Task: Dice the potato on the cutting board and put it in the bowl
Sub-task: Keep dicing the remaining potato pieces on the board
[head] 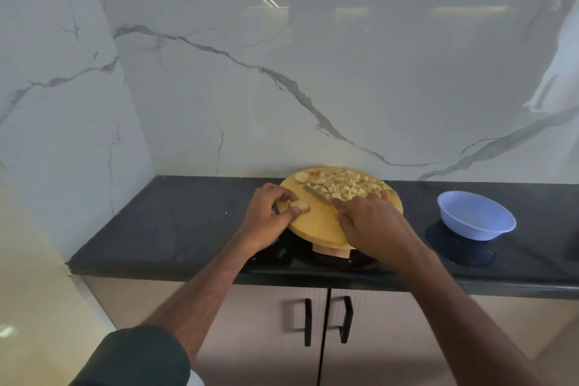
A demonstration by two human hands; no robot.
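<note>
Dicing is the step in hand, and I judge it well along. At the left edge of the round cutting board (316, 222) my left hand (266, 216) pinches a potato slice (299, 205) between fingertips and thumb, holding it flat on the wood. Just right of it lies the knife (316, 194), blade pointing up and left toward the slice but apart from it (the yellow handle barely shows), with my right hand (372, 222) curled tight around that handle. Beyond the blade, a heap of diced potato (344, 186) covers the far half of the board, and another uncut slice (301, 178) waits at the far left rim. The next move calls for bringing the blade over the pinched slice, clear of my fingertips. Further right on the bench (156, 222), well apart, stands the blue bowl (476, 216), nothing visible in it yet.
</note>
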